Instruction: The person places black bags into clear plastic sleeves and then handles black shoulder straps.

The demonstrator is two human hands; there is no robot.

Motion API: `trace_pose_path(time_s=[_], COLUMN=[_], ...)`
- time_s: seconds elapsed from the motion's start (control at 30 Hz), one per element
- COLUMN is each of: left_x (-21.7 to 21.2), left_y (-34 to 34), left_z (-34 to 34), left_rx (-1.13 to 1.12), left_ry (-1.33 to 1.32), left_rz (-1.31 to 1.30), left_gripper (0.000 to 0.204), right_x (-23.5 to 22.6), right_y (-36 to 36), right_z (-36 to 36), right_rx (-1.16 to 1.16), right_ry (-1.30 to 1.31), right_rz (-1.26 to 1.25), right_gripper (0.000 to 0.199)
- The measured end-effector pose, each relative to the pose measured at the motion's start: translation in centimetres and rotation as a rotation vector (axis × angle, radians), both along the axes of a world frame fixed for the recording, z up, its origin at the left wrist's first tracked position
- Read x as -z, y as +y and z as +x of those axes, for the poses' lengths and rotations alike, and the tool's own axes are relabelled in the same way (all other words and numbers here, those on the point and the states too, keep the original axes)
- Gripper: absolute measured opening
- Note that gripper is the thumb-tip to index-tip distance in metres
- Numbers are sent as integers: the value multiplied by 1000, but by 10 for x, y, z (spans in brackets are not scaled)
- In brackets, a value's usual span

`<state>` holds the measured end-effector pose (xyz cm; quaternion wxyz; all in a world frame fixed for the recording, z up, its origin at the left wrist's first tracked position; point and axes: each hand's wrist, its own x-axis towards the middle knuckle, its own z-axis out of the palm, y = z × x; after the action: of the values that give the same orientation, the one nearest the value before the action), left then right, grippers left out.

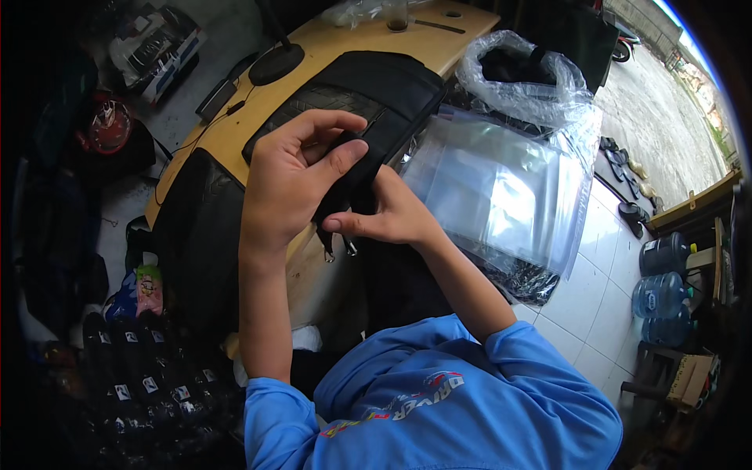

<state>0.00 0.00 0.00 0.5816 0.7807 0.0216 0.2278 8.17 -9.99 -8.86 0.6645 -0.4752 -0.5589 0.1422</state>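
In front of me both hands hold a black strap-like piece of fabric (pixel 343 182). My left hand (pixel 286 176) is closed on its upper part, thumb pressing against it and index finger curled above. My right hand (pixel 395 211) grips it lower down, the thumb across the front and the other fingers hidden behind. Two small metal clips (pixel 330 254) dangle from dark ends below the hands. Just beyond lies a black bag (pixel 384 78) with a textured panel, flat on the wooden table (pixel 317 43); my hands cover its near edge.
Right of the table sits a stack of clear plastic sleeves (pixel 501 180), with crumpled plastic wrap (pixel 576 86) behind it. A lamp base (pixel 276 64) stands on the table. Black wrapped packages (pixel 141 376) lie at lower left. Large water bottles (pixel 659 296) stand at right.
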Motion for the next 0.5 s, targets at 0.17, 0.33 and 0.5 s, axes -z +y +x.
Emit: trace_pose_path(time_s=[0.17,0.33,0.5], left_x=[13,33,57], left_y=[-5,3,15], left_z=[18,47,70], left_rx=[-47,-94,-61], left_ry=[-11,45,91], left_rz=[-170,-197,-303], left_gripper=[19,21,22], right_x=[16,34,54], right_y=[-2,-10,-42], right_z=[-13,-12,-5], right_rx=[34,-71,-155], right_ry=[411,639,795], right_rz=[28,-77,-201], right_gripper=[18,22,30])
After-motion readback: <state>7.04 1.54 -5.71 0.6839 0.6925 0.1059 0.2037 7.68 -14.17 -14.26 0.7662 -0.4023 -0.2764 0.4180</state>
